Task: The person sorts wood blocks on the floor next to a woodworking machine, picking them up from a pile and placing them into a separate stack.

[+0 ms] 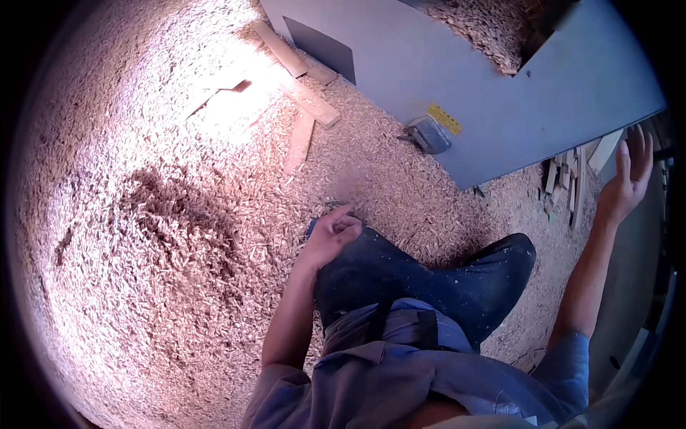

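My left hand can pass leftward over the shavings; ahead-right, the grey panel's near corner obstructs.

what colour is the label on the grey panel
The label is yellow with dark print, best seen in the head view.

Several pale wooden boards on loose wood shavings.

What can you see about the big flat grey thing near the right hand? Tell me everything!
The grey panel looks smooth, maybe painted metal. It slants across the upper right, one corner pointing towards the person. It has a darker grey patch, a yellow label, a dark, rounded fitting and an opening showing wood chips. The right hand is beside its right end; whether they touch is unclear.
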The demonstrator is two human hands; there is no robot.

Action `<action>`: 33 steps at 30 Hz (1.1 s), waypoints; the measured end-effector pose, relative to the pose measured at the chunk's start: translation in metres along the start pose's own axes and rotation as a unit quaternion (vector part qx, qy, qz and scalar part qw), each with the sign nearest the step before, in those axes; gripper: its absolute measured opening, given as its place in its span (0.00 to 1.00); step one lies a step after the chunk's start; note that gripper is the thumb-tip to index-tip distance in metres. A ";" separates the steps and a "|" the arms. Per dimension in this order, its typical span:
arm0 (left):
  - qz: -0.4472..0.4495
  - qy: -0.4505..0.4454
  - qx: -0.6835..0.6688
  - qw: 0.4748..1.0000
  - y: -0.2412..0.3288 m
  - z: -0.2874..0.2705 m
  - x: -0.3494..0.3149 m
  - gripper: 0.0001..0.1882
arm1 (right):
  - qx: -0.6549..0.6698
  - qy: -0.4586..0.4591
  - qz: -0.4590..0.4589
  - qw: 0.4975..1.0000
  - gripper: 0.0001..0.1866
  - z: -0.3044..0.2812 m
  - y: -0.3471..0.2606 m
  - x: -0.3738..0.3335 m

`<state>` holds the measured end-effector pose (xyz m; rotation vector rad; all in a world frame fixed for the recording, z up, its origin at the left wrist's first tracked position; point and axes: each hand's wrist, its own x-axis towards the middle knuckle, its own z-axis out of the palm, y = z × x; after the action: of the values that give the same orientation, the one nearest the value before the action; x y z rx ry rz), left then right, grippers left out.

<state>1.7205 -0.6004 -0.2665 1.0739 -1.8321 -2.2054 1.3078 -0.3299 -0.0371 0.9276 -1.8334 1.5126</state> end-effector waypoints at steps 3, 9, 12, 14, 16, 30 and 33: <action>0.045 0.106 -0.041 0.992 -0.017 -0.052 0.037 0.34 | 0.027 -0.026 -0.208 0.978 0.50 0.078 -0.041 -0.019; 0.052 0.313 0.035 0.948 0.000 -0.109 0.148 0.35 | -0.272 0.095 -0.153 0.945 0.51 0.126 -0.040 -0.020; 0.047 0.394 0.124 0.910 -0.009 -0.153 0.213 0.40 | -0.255 0.119 -0.151 0.948 0.49 0.140 -0.033 -0.022; 0.029 0.407 0.176 0.896 -0.003 -0.162 0.245 0.42 | -0.271 0.126 -0.157 0.941 0.48 0.134 -0.017 -0.022; -0.018 0.396 0.231 0.889 0.021 -0.157 0.264 0.44 | -0.299 0.125 -0.157 0.933 0.47 0.126 -0.002 -0.024; -0.153 0.199 0.284 0.926 0.043 -0.198 0.317 0.40 | -0.294 0.113 -0.134 0.939 0.40 0.113 0.010 -0.027; -0.207 0.249 0.360 0.875 0.061 -0.189 0.291 0.36 | -0.306 0.119 -0.134 0.935 0.41 0.112 0.010 -0.029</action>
<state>1.5845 -0.9138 -0.3525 2.0827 -2.3369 -1.1197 1.3160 -0.4339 -0.0870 0.6213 -1.7502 0.7684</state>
